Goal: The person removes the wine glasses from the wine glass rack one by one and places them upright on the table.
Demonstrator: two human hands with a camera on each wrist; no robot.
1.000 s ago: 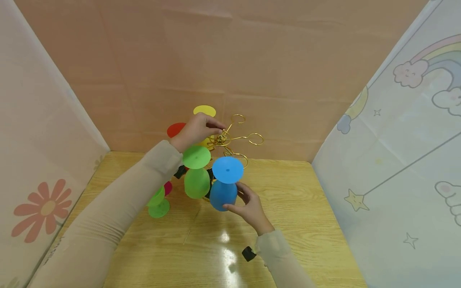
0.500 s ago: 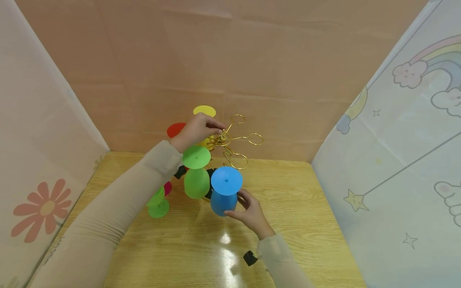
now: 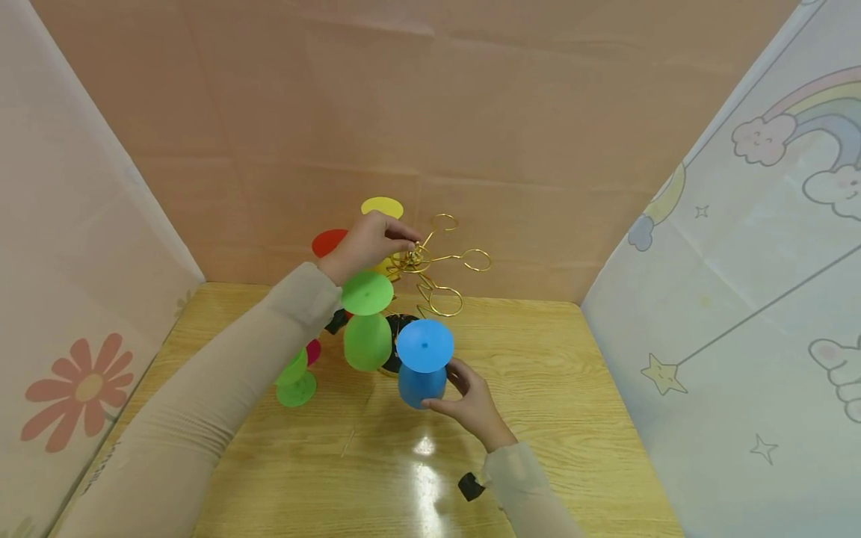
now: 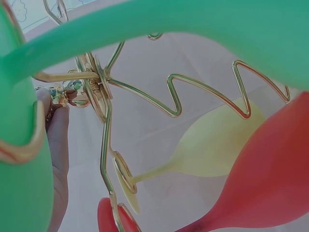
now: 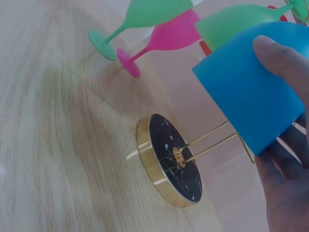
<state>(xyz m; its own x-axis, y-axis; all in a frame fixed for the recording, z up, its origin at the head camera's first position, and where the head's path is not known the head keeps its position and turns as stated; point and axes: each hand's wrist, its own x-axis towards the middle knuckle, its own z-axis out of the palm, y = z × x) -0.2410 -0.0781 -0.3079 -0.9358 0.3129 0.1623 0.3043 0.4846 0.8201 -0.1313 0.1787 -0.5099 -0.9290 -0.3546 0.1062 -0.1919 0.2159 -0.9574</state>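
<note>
My left hand (image 3: pixel 370 243) pinches the knob at the top of a gold wire goblet rack (image 3: pixel 415 259). In my right hand (image 3: pixel 476 409) is a blue goblet (image 3: pixel 424 346), upside down with its foot uppermost, held around the bowl between thumb and fingers. It is off the table, in front of the rack and apart from its hooks. A green goblet (image 3: pixel 367 342), a red goblet (image 4: pixel 265 179) and a yellow goblet (image 4: pixel 207 145) hang inverted on the rack's left side. Several wire loops on the right bear nothing. The round black, gold-rimmed base (image 5: pixel 174 154) stands on the table.
Left of the rack, another green goblet (image 5: pixel 154 12) and a pink goblet (image 5: pixel 174 34) stand upright on the wooden table (image 3: pixel 538 418), partly hidden by my left sleeve in the head view. An orange-brown backdrop (image 3: pixel 430 112) rises behind, with printed panels on both sides.
My right hand has brought the blue goblet down and toward me, away from the hooks, uncovering more of the black base. My left hand stays on the knob.
</note>
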